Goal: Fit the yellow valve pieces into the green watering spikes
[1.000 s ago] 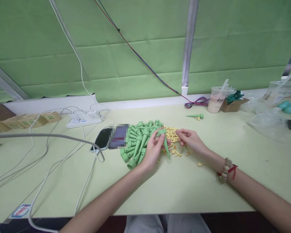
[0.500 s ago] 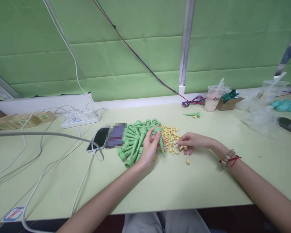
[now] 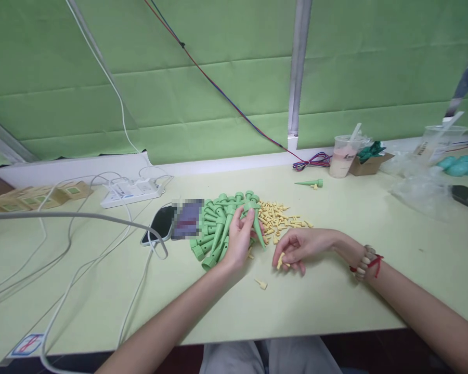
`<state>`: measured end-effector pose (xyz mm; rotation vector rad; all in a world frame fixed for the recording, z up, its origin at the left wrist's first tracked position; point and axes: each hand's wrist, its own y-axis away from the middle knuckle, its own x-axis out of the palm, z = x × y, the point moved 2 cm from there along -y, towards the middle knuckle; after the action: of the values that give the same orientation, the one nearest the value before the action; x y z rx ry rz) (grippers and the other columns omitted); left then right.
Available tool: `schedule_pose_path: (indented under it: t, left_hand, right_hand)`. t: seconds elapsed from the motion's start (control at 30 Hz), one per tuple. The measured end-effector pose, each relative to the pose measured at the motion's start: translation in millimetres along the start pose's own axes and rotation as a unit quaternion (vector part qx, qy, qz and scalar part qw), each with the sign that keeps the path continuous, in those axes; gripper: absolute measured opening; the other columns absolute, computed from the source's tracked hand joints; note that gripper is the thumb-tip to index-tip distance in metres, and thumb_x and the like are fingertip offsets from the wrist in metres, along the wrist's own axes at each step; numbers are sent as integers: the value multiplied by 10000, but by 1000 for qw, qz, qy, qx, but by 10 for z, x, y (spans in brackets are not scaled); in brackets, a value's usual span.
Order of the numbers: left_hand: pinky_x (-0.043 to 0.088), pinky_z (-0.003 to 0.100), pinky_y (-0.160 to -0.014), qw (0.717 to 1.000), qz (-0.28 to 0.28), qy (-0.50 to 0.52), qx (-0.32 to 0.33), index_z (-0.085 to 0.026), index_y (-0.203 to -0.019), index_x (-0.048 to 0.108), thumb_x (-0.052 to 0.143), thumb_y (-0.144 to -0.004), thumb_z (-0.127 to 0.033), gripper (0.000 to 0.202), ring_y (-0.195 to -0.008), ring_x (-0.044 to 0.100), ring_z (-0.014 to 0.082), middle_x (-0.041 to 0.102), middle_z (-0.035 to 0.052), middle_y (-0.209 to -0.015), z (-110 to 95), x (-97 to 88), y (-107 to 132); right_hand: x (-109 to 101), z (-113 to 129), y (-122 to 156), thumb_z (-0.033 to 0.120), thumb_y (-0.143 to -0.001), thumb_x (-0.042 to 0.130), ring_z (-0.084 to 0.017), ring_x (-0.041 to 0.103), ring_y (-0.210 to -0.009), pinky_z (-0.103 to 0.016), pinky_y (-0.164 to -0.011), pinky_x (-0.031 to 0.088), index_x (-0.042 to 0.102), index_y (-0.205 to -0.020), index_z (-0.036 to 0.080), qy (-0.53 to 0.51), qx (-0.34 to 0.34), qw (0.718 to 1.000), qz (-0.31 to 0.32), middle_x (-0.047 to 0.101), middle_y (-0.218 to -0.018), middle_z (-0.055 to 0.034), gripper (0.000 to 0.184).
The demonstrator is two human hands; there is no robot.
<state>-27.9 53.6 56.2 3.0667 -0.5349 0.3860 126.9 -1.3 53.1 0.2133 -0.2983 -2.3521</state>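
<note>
My left hand point(image 3: 239, 240) is closed around a green plastic spike point(image 3: 259, 234), a hollow cone with a wide cap, its tip slanting down. Just left of that hand lies a heap of similar green spikes point(image 3: 218, 228). My right hand point(image 3: 306, 245) pinches a small yellow plastic fitting point(image 3: 280, 261) low over the table, in front of a pile of yellow fittings point(image 3: 275, 214). One loose yellow fitting point(image 3: 261, 284) rests on the table nearer to me, between the two hands. Part of the green heap is hidden by my left hand.
Two phones point(image 3: 158, 224) and a white power strip point(image 3: 132, 192) with trailing cables lie to the left. At the back stands another green spike point(image 3: 310, 183) on its side with a yellow fitting. A drink cup point(image 3: 342, 157), small carton point(image 3: 368, 165) and plastic bag point(image 3: 417, 192) are to the right.
My right hand has moved left and toward me with a yellow fitting. The loose fitting lies further left and nearer me, and the yellow pile reaches further right. My left hand barely moved.
</note>
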Motion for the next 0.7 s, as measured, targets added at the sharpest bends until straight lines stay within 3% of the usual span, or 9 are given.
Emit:
schedule_pose_path:
  t: [0.1, 0.27, 0.33, 0.43, 0.53, 0.63, 0.7]
  left_hand:
    - [410, 214, -478, 998, -21, 0, 52, -222, -1191, 393, 585, -745, -498, 558, -533, 571, 131, 535, -39, -574, -12, -34, -20]
    - [390, 216, -445, 991, -14, -15, 132, -223, -1129, 440, 554, -769, -498, 468, -456, 526, 120, 490, -49, -514, -55, -80, -66]
    - [396, 220, -449, 990, -10, -25, 136, -219, -1131, 434, 544, -778, -492, 460, -445, 520, 117, 498, -46, -519, -73, -85, -72]
    - [399, 220, -452, 990, -8, -34, 138, -221, -1127, 438, 534, -783, -498, 452, -433, 509, 111, 502, -47, -521, -93, -85, -71]
    - [398, 215, -454, 989, -14, -30, 146, -222, -1119, 439, 524, -790, -498, 438, -443, 509, 113, 486, -55, -502, -100, -88, -75]
    - [397, 213, -464, 989, -16, -20, 149, -221, -1105, 444, 534, -788, -487, 424, -443, 501, 106, 499, -54, -515, -98, -91, -80]
    - [400, 211, -480, 989, -12, -21, 144, -218, -1117, 450, 539, -786, -485, 434, -464, 513, 106, 506, -50, -527, -95, -86, -73]
  right_hand:
    - [198, 21, -74, 382, -703, 680, -86, 621, -634, -184, -544, 530, 667, -920, 136, -48, -14, 998, 23, 675, -785, -38, 329]
    - [844, 41, -225, 406, -700, 677, -99, 660, -672, -212, -603, 540, 636, -859, 140, -179, 1, 969, 172, 625, -1086, -82, 312]
    - [997, 8, -300, 421, -700, 669, -84, 650, -637, -187, -559, 531, 635, -836, 143, -178, 1, 969, 173, 623, -1053, -72, 311]
    - [937, -52, -370, 429, -730, 638, -119, 650, -737, -186, -550, 534, 629, -900, 145, -141, -19, 986, 88, 629, -968, -75, 331]
    - [634, -88, -358, 416, -765, 601, -141, 632, -813, -208, -590, 551, 622, -937, 148, -64, -52, 995, -51, 631, -837, -53, 319]
    - [327, -108, -310, 389, -775, 581, -138, 613, -745, -195, -498, 541, 638, -864, 147, 42, -78, 975, -202, 606, -757, -38, 264]
    - [217, -118, -295, 390, -775, 571, -139, 613, -697, -190, -442, 525, 653, -840, 150, 84, -88, 959, -256, 606, -743, -40, 262]
